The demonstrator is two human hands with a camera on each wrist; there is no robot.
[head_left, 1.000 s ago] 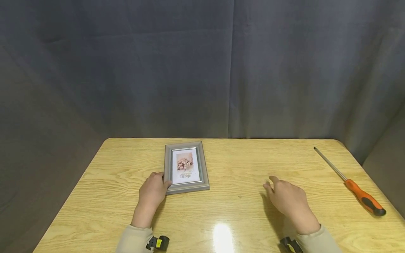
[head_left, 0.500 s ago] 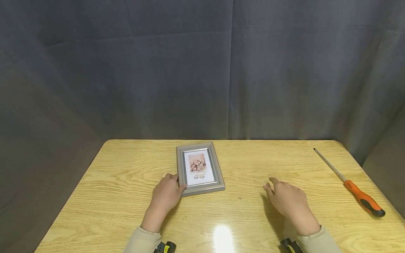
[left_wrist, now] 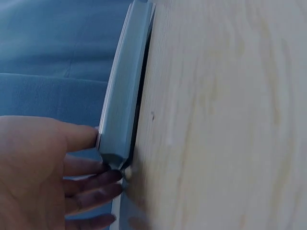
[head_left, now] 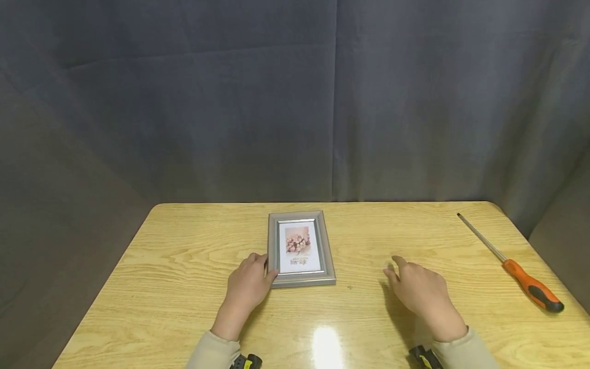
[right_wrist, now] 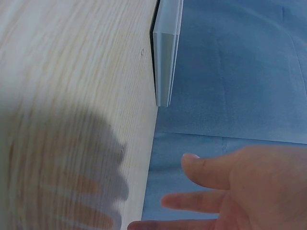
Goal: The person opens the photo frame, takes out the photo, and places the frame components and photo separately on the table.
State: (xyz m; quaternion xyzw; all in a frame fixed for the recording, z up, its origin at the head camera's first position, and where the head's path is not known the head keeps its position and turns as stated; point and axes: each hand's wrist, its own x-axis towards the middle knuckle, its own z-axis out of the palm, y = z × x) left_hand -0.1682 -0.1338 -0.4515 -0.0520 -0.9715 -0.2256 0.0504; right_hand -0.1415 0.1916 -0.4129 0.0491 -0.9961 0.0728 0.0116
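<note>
A grey picture frame (head_left: 301,251) with a flower print lies face up, low over the wooden table, left of its middle. My left hand (head_left: 251,279) grips its near left corner, thumb on the front border. From the left wrist view, the frame's edge (left_wrist: 122,86) stands between the thumb and the other fingers, whose tips reach beneath the corner. My right hand (head_left: 419,289) hovers over the table to the right of the frame, fingers loosely extended and holding nothing. The right wrist view shows the frame's near right corner (right_wrist: 166,57) apart from the right hand (right_wrist: 249,187).
On the right of the table (head_left: 161,307) lies a long screwdriver (head_left: 525,282) with an orange and black handle, its shaft pointing to the back. A dark grey curtain (head_left: 249,102) hangs behind the table's far edge.
My left hand has moved the picture frame to the right and turned it slightly clockwise, so it sits squarer to the table's edge. The right hand and the screwdriver have stayed put.
</note>
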